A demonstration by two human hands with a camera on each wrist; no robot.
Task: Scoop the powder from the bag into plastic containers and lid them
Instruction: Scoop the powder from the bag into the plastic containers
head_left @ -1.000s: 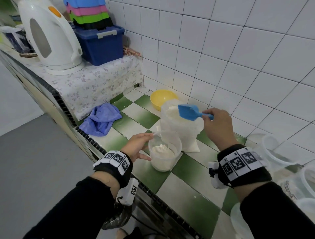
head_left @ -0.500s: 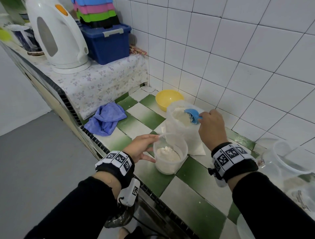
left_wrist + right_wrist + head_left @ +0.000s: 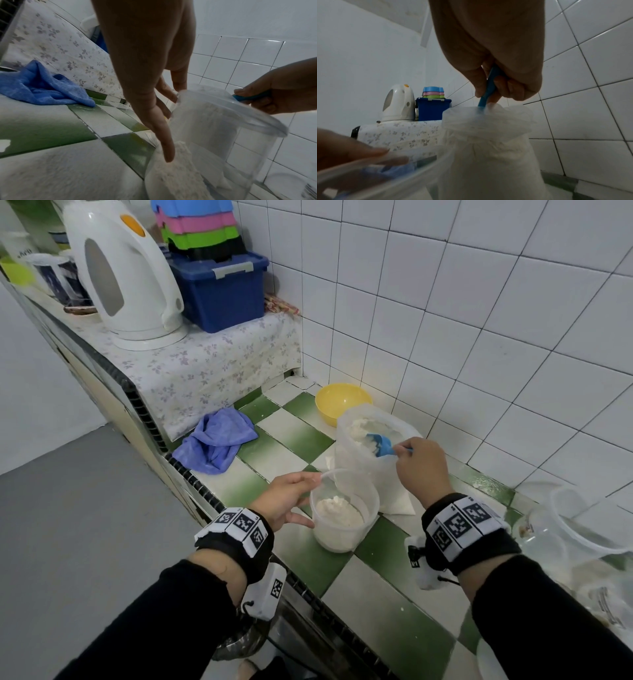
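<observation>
A clear plastic bag [image 3: 359,474] of white powder stands open on the green-and-white tiled counter. My right hand [image 3: 423,467] grips the handle of a blue scoop [image 3: 380,444], whose bowl is dug into the powder at the bag's mouth. In the right wrist view the scoop handle [image 3: 485,94] runs down from my curled fingers into the bag [image 3: 488,142]. In front of the bag a round clear container [image 3: 344,508] is partly filled with powder. My left hand [image 3: 291,498] rests against its left side with straight fingers [image 3: 163,142] along the container wall [image 3: 214,135].
A yellow bowl [image 3: 342,404] sits behind the bag by the wall. A blue cloth [image 3: 215,445] lies to the left. The raised shelf with a floral cover [image 3: 212,364] carries a white kettle [image 3: 126,275] and a blue box [image 3: 222,292]. Empty clear containers [image 3: 582,529] stand at the right.
My right hand has brought the scoop down from above the bag into the powder. My left hand has stayed against the container.
</observation>
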